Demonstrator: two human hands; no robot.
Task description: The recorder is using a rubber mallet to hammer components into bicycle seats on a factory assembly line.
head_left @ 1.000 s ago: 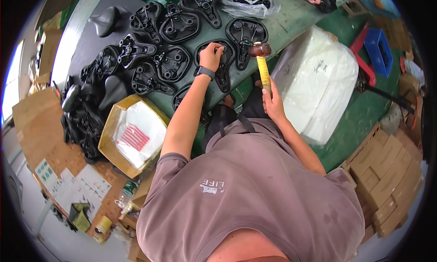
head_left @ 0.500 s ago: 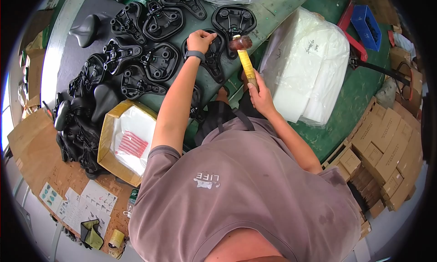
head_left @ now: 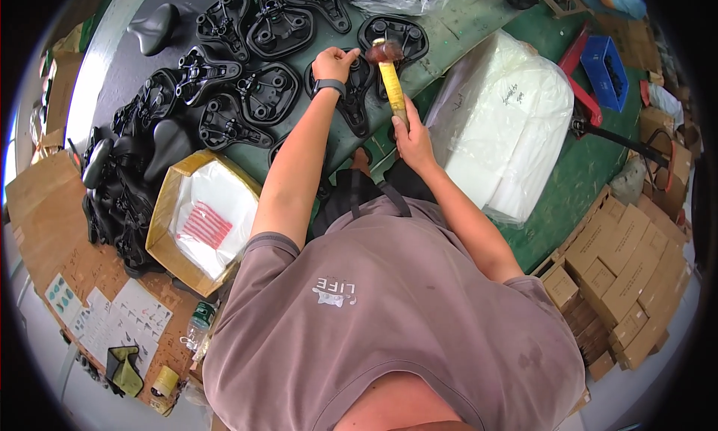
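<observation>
My right hand [head_left: 413, 139] grips a hammer [head_left: 392, 88] by its yellow-wrapped handle. The brown hammer head is raised just right of my left hand [head_left: 333, 64], above the work table. My left hand's fingertips are pinched together over a black bicycle saddle [head_left: 354, 111] lying underside up; what they hold is too small to make out. Another upturned saddle [head_left: 410, 36] lies behind the hammer head, partly covered by it. More upturned black saddles [head_left: 271, 93] with rails showing are laid out left of my left forearm.
A carton [head_left: 158, 240] with a white lining and red strips stands left of my body. Saddles [head_left: 123, 199] are heaped beside it. White foam in clear plastic [head_left: 516, 124] stands to the right, with a blue crate [head_left: 604, 72] beyond. Brown cartons [head_left: 621, 259] are stacked at far right.
The hammer has moved left, its head now closer to my left hand and tilted further left. My left hand stays pinched over the same saddle. The whole view has shifted slightly.
</observation>
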